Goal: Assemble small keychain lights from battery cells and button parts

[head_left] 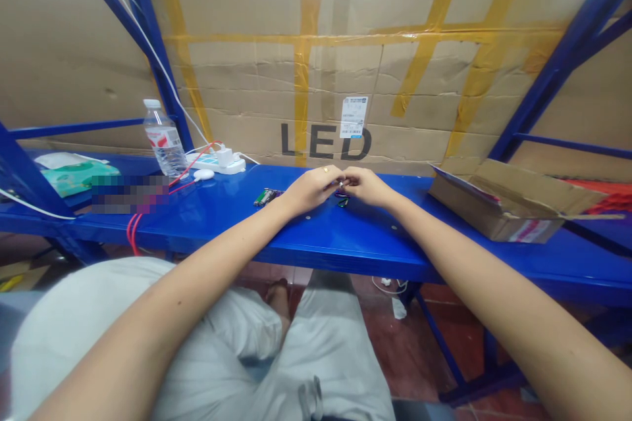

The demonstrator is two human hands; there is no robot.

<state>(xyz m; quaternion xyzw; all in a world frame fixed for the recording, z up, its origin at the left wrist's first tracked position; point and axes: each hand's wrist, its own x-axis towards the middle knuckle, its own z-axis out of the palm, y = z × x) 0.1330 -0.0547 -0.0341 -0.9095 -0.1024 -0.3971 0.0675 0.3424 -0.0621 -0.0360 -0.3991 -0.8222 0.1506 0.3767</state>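
Both my hands meet over the middle of the blue metal shelf [345,243]. My left hand [312,188] and my right hand [365,187] pinch a small dark object [342,184] between their fingertips; it is too small to name. A bit of it, dark with green, rests on the shelf under my right hand. Just left of my left hand lie a few small batteries [266,197], green and dark, on the shelf surface.
A water bottle [164,139] stands at the left, near a white power strip [220,161] with plugs and red and white cables. An open cardboard box [498,200] sits at the right. A large taped cardboard sheet marked LED [345,79] backs the shelf.
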